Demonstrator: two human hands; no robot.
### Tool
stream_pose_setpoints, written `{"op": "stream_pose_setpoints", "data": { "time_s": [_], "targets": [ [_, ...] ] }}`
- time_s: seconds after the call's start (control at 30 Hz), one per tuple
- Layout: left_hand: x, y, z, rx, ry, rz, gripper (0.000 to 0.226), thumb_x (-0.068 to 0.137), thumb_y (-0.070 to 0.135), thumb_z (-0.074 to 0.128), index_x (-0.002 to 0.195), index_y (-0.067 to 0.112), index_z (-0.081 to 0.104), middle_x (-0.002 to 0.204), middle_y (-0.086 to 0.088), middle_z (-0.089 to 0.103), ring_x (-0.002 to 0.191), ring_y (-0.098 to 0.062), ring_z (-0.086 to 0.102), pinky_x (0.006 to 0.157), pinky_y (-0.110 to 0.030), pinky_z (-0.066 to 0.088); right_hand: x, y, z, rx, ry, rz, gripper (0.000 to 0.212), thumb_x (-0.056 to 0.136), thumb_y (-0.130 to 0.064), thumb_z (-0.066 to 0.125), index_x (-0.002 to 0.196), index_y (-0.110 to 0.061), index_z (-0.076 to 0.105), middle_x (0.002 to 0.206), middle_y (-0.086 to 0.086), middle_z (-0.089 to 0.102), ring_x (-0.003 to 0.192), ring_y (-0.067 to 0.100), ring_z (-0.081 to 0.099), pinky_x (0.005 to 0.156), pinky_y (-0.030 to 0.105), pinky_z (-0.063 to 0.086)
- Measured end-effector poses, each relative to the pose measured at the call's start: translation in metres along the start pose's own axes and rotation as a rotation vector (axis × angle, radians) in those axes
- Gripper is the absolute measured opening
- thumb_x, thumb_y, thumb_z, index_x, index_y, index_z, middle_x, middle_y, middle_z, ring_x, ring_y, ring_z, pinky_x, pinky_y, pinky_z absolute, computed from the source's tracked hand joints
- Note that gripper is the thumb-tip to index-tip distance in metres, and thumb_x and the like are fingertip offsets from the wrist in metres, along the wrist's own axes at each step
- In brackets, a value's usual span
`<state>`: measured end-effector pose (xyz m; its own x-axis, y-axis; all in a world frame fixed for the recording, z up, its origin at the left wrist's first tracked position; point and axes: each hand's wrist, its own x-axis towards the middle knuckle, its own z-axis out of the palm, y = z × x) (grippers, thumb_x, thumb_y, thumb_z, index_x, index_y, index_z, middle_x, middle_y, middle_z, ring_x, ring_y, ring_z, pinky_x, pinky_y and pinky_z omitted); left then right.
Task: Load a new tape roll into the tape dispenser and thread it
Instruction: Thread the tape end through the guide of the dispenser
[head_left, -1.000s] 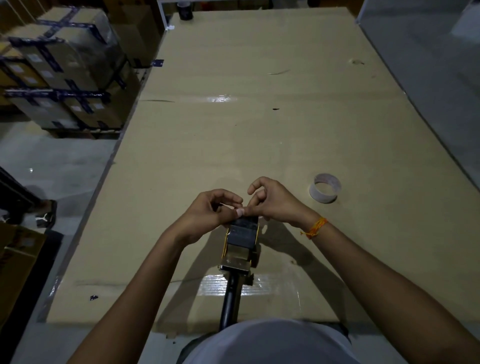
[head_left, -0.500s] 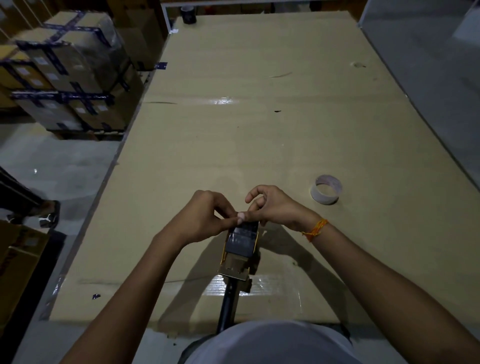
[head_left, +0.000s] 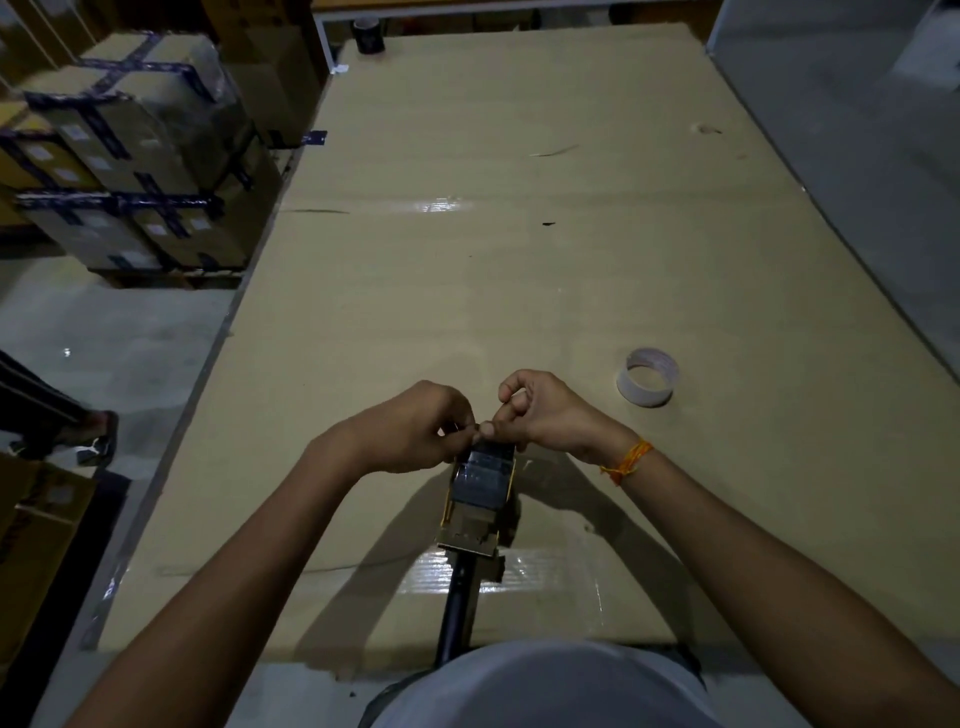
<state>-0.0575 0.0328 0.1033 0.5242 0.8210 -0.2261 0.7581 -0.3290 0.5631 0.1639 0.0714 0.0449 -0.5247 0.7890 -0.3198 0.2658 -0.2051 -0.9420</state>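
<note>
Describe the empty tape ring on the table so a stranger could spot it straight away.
Start from the big cardboard-covered table and find the person's right hand, which works at the tape dispenser near the table's close edge. Just beyond and to the right of that hand lies the empty tape ring, alone on bare cardboard. It is a pale, hollow, thin-walled hoop, unlike the dark roll at the far edge.

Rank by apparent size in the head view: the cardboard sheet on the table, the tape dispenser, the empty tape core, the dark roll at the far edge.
1. cardboard sheet
2. tape dispenser
3. empty tape core
4. dark roll

The last two look alike; the dark roll lies farther from the camera, so their order is unsure.
</note>
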Motion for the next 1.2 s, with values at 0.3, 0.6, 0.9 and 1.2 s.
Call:
{"op": "stream_pose_setpoints", "data": {
  "time_s": [0.3,0.6,0.9,1.2],
  "targets": [
    [-0.007,-0.01,0.009,-0.24,0.107,-0.102,0.015,0.102,0.024,0.073,0.097,0.011,0.078,0.086,-0.003,0.081,0.075,-0.012,0.081,0.076,-0.045,0.067,-0.001,-0.002,0.0,-0.003,0.016,0.035,0.047,0.083,-0.006,0.089,0.11,-0.007,0.05,0.072,0.003,0.075,0.06,0.01,0.068,0.053,0.024,0.053],
    [0.001,-0.008,-0.012,-0.269,0.007,-0.132,0.009,0.087,0.026,0.09,0.09,0.018,0.088,0.079,-0.001,0.084,0.076,-0.018,0.082,0.082,-0.042,0.069,0.006,0.002,-0.002,0.006,0.011,0.032,0.043,0.084,-0.008,0.089,0.105,-0.012,0.051,0.076,0.007,0.076,0.058,0.011,0.067,0.054,0.029,0.052],
    [0.014,-0.004,-0.019,-0.178,-0.075,-0.124,0.009,0.092,0.02,0.086,0.091,0.011,0.087,0.079,-0.003,0.084,0.074,-0.014,0.082,0.071,-0.02,0.064,0.005,-0.001,-0.003,0.001,0.007,0.032,0.045,0.083,-0.007,0.089,0.106,-0.012,0.05,0.08,0.011,0.076,0.061,0.015,0.067,0.054,0.029,0.052],
    [0.016,-0.01,-0.017,-0.284,-0.115,-0.157,0.011,0.095,0.018,0.083,0.095,0.007,0.085,0.086,-0.01,0.084,0.079,-0.02,0.083,0.08,-0.036,0.069,0.004,-0.001,-0.002,-0.005,0.02,0.026,0.045,0.082,-0.004,0.089,0.104,-0.011,0.051,0.079,0.013,0.075,0.062,0.02,0.065,0.054,0.029,0.053]
  ]
}}
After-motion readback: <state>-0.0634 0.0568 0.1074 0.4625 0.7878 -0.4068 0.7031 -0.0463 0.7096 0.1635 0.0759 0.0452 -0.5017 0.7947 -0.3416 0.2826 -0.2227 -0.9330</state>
